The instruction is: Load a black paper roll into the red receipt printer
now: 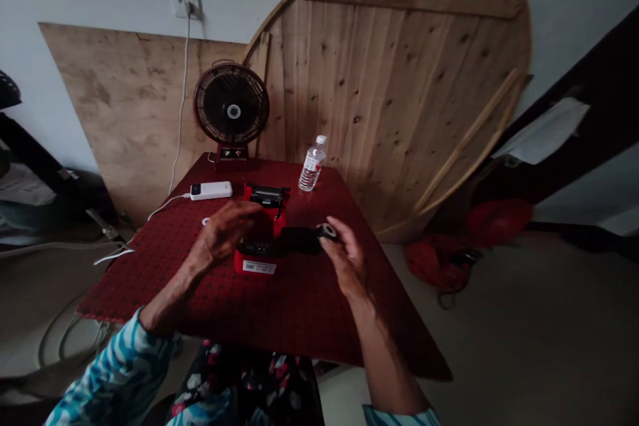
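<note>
Black film stretches between the opened red device and roll.

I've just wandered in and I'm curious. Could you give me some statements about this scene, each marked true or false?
1. The right hand holds a black roll. True.
2. The clear bottle has a white cap. True.
3. The left hand grips that bottle. False: it is at the red device.
4. The fan stands upright. True.
5. The white power bank lies on the floor. False: it lies on the table.

The device is red, the ribbon apparently black.
</note>
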The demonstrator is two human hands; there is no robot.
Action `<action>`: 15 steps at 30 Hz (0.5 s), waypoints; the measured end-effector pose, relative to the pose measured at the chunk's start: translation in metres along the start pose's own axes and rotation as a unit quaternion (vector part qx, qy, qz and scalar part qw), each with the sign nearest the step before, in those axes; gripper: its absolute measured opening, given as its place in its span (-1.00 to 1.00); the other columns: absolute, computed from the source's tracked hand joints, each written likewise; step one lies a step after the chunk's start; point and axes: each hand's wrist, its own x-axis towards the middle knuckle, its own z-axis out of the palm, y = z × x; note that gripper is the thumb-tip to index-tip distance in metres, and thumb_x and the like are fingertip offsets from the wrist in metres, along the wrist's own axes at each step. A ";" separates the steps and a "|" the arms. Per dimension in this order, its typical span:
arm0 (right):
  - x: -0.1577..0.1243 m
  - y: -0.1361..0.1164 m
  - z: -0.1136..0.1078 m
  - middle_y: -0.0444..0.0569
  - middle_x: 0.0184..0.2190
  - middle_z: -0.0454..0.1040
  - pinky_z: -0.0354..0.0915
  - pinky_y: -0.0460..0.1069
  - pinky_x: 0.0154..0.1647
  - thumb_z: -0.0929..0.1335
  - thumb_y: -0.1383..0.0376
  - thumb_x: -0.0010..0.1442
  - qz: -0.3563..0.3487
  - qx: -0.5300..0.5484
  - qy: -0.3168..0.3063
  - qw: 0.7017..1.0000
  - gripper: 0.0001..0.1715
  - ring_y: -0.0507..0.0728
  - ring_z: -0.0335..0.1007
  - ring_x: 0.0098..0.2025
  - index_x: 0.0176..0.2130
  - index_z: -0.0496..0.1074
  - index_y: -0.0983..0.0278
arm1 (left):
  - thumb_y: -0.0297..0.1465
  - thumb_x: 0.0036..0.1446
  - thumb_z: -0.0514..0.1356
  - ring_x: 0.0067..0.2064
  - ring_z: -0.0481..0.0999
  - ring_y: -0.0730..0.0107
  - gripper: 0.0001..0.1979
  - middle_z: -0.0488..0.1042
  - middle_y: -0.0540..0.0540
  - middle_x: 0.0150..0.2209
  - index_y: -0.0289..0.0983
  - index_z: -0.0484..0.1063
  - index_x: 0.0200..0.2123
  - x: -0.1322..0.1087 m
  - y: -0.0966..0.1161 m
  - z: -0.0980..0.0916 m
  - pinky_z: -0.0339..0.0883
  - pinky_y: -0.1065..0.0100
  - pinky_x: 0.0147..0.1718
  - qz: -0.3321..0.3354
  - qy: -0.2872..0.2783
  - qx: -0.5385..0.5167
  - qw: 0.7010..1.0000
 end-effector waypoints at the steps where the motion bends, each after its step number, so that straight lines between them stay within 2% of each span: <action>1: 0.007 0.012 -0.009 0.06 0.06 0.55 0.32 0.20 0.18 0.48 -0.02 0.01 -0.006 -0.018 0.031 0.999 -0.32 0.26 0.46 0.08 0.09 0.48 0.17 | -0.25 0.20 0.25 0.07 0.50 0.08 -0.72 0.57 -0.15 -0.01 -0.17 0.62 -0.06 -0.001 -0.008 -0.017 0.33 0.16 0.12 -0.027 0.053 0.023 0.998; 3: 0.020 0.038 -0.026 0.12 0.11 0.51 0.31 0.22 0.18 0.46 -0.05 0.02 -0.006 -0.062 0.079 0.995 -0.26 0.27 0.43 0.11 0.12 0.44 0.20 | -0.25 0.14 0.25 0.03 0.53 0.07 -0.72 0.61 -0.14 -0.07 -0.19 0.61 -0.12 -0.001 -0.031 -0.048 0.35 0.16 0.09 -0.089 0.110 0.091 0.986; 6: 0.029 0.077 -0.039 0.21 0.15 0.47 0.35 0.25 0.10 0.41 -0.12 -0.03 0.016 -0.114 0.098 0.988 -0.19 0.32 0.42 0.12 0.10 0.43 0.26 | -0.34 -0.07 0.27 0.02 0.55 0.01 -0.71 0.63 -0.14 -0.09 -0.20 0.60 -0.21 -0.002 -0.073 -0.077 0.36 0.15 0.10 -0.194 0.108 0.143 0.964; 8: 0.028 0.095 -0.040 0.23 0.13 0.48 0.37 0.25 0.05 0.38 -0.14 -0.04 0.028 -0.130 0.090 0.987 -0.19 0.33 0.42 0.10 0.07 0.43 0.26 | -0.36 -0.15 0.27 -0.01 0.56 0.00 -0.73 0.65 -0.12 -0.16 -0.19 0.58 -0.28 -0.004 -0.095 -0.081 0.39 0.16 0.05 -0.218 0.098 0.144 0.960; 10: 0.026 0.106 -0.038 0.21 0.10 0.50 0.37 0.25 0.02 0.37 -0.13 -0.02 0.027 -0.141 0.081 0.986 -0.23 0.33 0.43 0.08 0.05 0.44 0.25 | -0.37 -0.20 0.27 -0.12 0.59 0.03 -0.74 0.66 -0.07 -0.29 -0.17 0.57 -0.32 -0.007 -0.109 -0.077 0.45 0.21 -0.08 -0.231 0.077 0.135 0.961; 13: 0.023 0.108 -0.034 0.17 0.08 0.52 0.36 0.24 0.04 0.36 -0.09 0.01 0.013 -0.153 0.072 0.986 -0.31 0.31 0.43 0.08 0.04 0.45 0.22 | -0.38 -0.23 0.29 -0.26 0.59 0.09 -0.75 0.61 -0.02 -0.46 -0.17 0.56 -0.35 -0.012 -0.116 -0.072 0.46 0.30 -0.28 -0.247 0.047 0.118 0.961; 15: 0.023 0.105 -0.032 0.15 0.07 0.53 0.32 0.25 0.10 0.35 -0.09 0.01 0.008 -0.158 0.072 0.985 -0.32 0.31 0.42 0.10 0.03 0.46 0.22 | -0.36 -0.21 0.31 -0.25 0.59 0.06 -0.76 0.60 -0.04 -0.47 -0.19 0.56 -0.35 -0.015 -0.116 -0.072 0.44 0.31 -0.33 -0.250 0.046 0.108 0.961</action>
